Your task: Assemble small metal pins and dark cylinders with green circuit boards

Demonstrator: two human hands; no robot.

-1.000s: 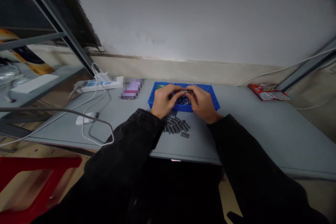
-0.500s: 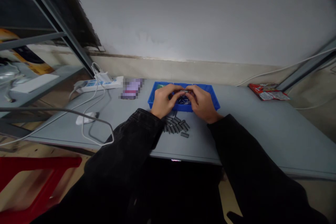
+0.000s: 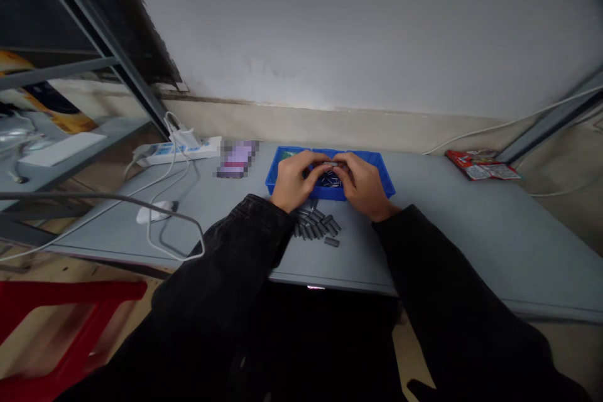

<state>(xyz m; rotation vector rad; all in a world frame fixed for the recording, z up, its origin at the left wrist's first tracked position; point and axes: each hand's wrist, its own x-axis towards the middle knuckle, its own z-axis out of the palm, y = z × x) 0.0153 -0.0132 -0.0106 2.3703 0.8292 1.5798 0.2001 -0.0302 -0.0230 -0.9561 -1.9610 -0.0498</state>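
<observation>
Over a blue compartment tray (image 3: 385, 179), my left hand (image 3: 296, 181) and my right hand (image 3: 363, 185) meet with fingertips pinched on a small grey cylinder (image 3: 331, 164). Its ends are hidden by the fingers. Below them, the tray's middle compartment holds several thin metal pins (image 3: 330, 179). Something green (image 3: 287, 154) lies in the left compartment, partly covered by my left hand. A pile of dark grey cylinders (image 3: 316, 224) rests on the table in front of the tray, with a single cylinder (image 3: 331, 242) lying apart nearer the front edge.
On the grey table (image 3: 438, 245), a power strip (image 3: 188, 149) with white cables, a blurred purple item (image 3: 238, 159) and a white mouse-like object (image 3: 155, 212) lie left. A red packet (image 3: 483, 165) lies back right. A red stool (image 3: 80, 320) stands lower left.
</observation>
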